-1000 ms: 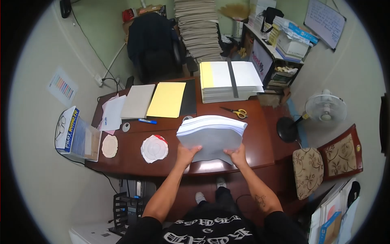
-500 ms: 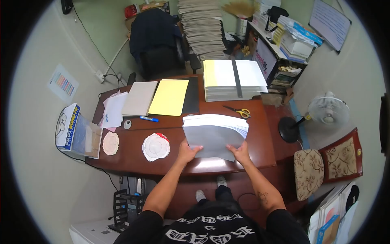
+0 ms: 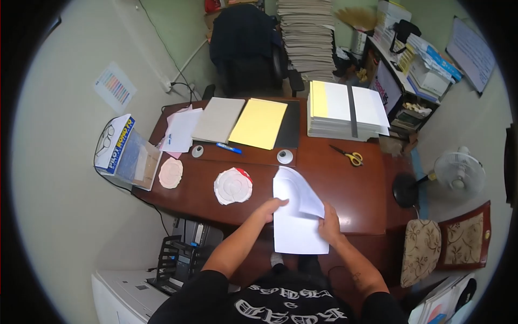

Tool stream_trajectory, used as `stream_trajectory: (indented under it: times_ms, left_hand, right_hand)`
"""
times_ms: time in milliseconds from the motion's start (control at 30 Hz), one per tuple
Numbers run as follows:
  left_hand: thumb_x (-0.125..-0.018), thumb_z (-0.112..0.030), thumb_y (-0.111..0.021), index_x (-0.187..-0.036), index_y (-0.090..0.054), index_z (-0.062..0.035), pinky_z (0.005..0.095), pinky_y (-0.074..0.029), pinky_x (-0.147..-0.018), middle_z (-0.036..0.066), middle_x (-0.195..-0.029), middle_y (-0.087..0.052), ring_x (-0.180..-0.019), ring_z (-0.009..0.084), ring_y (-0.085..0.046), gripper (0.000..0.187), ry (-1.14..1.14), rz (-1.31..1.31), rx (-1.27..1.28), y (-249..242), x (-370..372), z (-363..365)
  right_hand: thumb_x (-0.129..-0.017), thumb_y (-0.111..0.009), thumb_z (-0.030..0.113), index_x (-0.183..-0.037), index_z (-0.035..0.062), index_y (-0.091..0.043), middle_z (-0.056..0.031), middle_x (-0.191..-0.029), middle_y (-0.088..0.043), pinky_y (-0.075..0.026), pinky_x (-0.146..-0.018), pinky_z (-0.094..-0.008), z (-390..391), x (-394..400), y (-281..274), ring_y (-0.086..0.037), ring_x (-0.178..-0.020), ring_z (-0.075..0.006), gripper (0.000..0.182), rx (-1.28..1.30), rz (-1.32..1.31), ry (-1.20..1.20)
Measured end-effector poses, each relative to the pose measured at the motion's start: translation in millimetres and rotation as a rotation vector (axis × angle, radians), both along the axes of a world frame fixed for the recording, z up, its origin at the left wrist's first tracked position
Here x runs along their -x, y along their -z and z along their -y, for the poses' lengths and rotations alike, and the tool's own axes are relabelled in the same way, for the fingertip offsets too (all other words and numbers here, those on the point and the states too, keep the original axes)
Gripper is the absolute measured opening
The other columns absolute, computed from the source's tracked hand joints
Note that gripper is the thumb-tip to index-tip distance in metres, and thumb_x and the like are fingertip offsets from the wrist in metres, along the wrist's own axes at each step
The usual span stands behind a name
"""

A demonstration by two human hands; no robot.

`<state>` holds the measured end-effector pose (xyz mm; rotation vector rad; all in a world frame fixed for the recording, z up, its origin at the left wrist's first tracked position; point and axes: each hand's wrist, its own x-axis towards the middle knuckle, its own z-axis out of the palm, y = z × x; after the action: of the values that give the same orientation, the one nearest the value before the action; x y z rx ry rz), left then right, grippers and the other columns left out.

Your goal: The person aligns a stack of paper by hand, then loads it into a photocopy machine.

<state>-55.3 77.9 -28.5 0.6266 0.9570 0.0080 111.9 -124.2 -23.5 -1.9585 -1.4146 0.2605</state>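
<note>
A stack of white paper (image 3: 301,229) is held between my two hands over the front edge of the desk. My left hand (image 3: 274,207) grips its left side, with the thumb on top. On the right side, my right hand (image 3: 329,223) holds the stack where the upper sheets bend and curl. Behind the paper, a small round white object with a dark centre (image 3: 285,156) lies on the desk. Yellow-handled scissors (image 3: 353,157) rest farther right. To the left of my left hand is a round white paper-wrapped item (image 3: 233,186) with a red patch.
On the wooden desk (image 3: 356,200) are a yellow sheet (image 3: 259,123), a grey board (image 3: 218,120), a blue marker (image 3: 229,147) and a tall paper stack (image 3: 345,110) with a dark strip across it. A fan (image 3: 458,170) and a chair (image 3: 421,252) stand at the right.
The paper stack has moved down toward me and turned upright; its grey face has given way to white sheets, now curling. My view has shifted, uncovering the small round object.
</note>
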Motion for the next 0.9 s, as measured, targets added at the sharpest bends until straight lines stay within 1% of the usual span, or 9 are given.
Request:
stream_trajectory:
  times_ms: [100,200,333,400,467,600,667,833,900]
  left_hand:
    - [-0.084,-0.013,-0.069,-0.125,-0.048,0.0063,0.0456,-0.050,-0.090,0.021,-0.106,-0.065,-0.095,0.0358,-0.066,0.051,0.033,-0.198,-0.698,41.6,10.8,32.2]
    - [-0.082,-0.014,-0.071,-0.126,-0.043,0.0063,0.0482,-0.049,-0.088,0.024,-0.105,-0.066,-0.095,0.0401,-0.066,0.056,0.264,-0.513,-1.337,-14.4,8.1,83.7]
    - [-0.080,-0.014,-0.074,-0.121,-0.047,0.0069,0.0449,-0.053,-0.085,0.018,-0.097,-0.068,-0.087,0.0358,-0.067,0.053,0.246,-0.559,-1.200,41.0,-7.0,50.6]
    - [-0.081,-0.008,-0.073,-0.116,-0.055,0.0104,0.0439,-0.056,-0.076,0.020,-0.108,-0.066,-0.094,0.0326,-0.067,0.043,0.073,-0.203,-0.226,-28.5,-16.1,17.6]
    - [-0.083,-0.007,-0.071,-0.116,-0.055,0.0089,0.0420,-0.055,-0.078,0.021,-0.110,-0.065,-0.094,0.0308,-0.067,0.041,0.046,-0.133,-0.425,9.8,-12.1,2.9]
    - [-0.085,-0.008,-0.068,-0.116,-0.054,0.0100,0.0389,-0.054,-0.080,0.020,-0.110,-0.065,-0.094,0.0292,-0.067,0.039,0.058,-0.345,-1.188,21.8,-14.1,16.6]
    - [-0.086,-0.011,-0.067,-0.117,-0.054,0.0104,0.0376,-0.054,-0.081,0.020,-0.110,-0.065,-0.093,0.0283,-0.067,0.040,0.138,-0.377,-1.317,14.9,-14.9,20.0]
    - [-0.090,-0.026,-0.066,-0.122,-0.055,0.0037,0.0398,-0.053,-0.079,0.016,-0.111,-0.066,-0.100,0.0246,-0.066,0.045,0.309,-0.227,-0.403,-23.8,23.6,19.8]
    - [-0.094,-0.033,-0.061,-0.122,-0.055,0.0053,0.0404,-0.053,-0.079,0.016,-0.111,-0.066,-0.098,0.0222,-0.066,0.048,0.367,-0.255,-0.336,-18.0,35.1,29.4]
  right_hand:
    - [-0.081,-0.059,-0.005,-0.131,-0.0031,-0.041,-0.0221,-0.123,-0.056,-0.049,-0.090,-0.0416,-0.2,4.3,-1.1,-0.058,-0.110,-0.0347,0.054,0.067,-0.628,0.189]
    - [-0.083,-0.064,0.006,-0.128,-0.0053,-0.047,-0.0170,-0.116,-0.063,-0.049,-0.090,-0.0372,2.1,-15.4,-14.8,-0.061,-0.105,-0.0291,0.050,0.492,-1.356,0.289]
    - [-0.082,-0.063,0.004,-0.130,-0.0017,-0.045,-0.0246,-0.112,-0.064,-0.049,-0.089,-0.0447,10.2,8.7,-27.8,-0.064,-0.098,-0.0415,0.052,0.360,-0.423,0.208]
    - [-0.081,-0.064,0.005,-0.131,0.0017,-0.044,-0.0290,-0.108,-0.063,-0.048,-0.090,-0.0474,11.8,6.1,-21.4,-0.060,-0.101,-0.0461,0.054,0.155,-0.298,0.099]
    - [-0.081,-0.065,0.005,-0.131,0.0016,-0.043,-0.0294,-0.106,-0.063,-0.048,-0.089,-0.0480,2.9,-8.2,10.2,-0.060,-0.100,-0.0474,0.055,0.005,-0.180,0.108]
    - [-0.084,-0.067,0.010,-0.126,-0.0069,-0.050,-0.0208,-0.106,-0.066,-0.055,-0.076,-0.0413,-9.1,-29.8,-21.6,-0.068,-0.092,-0.0310,0.048,0.522,-1.157,0.250]
    - [-0.084,-0.067,0.011,-0.123,-0.0098,-0.052,-0.0185,-0.108,-0.065,-0.057,-0.074,-0.0393,-0.3,-30.8,-3.7,-0.067,-0.091,-0.0263,0.046,0.544,-1.203,0.276]
    - [-0.085,-0.067,0.017,-0.117,-0.0052,-0.056,-0.0174,-0.097,-0.067,-0.054,-0.060,-0.0380,6.8,-26.8,35.5,-0.067,-0.078,-0.0256,0.040,0.336,-1.316,0.263]
    - [-0.085,-0.066,0.016,-0.120,-0.0094,-0.048,-0.0239,-0.104,-0.065,-0.053,-0.077,-0.0407,7.7,-14.6,29.1,-0.066,-0.089,-0.0344,0.047,0.411,-0.804,0.281]
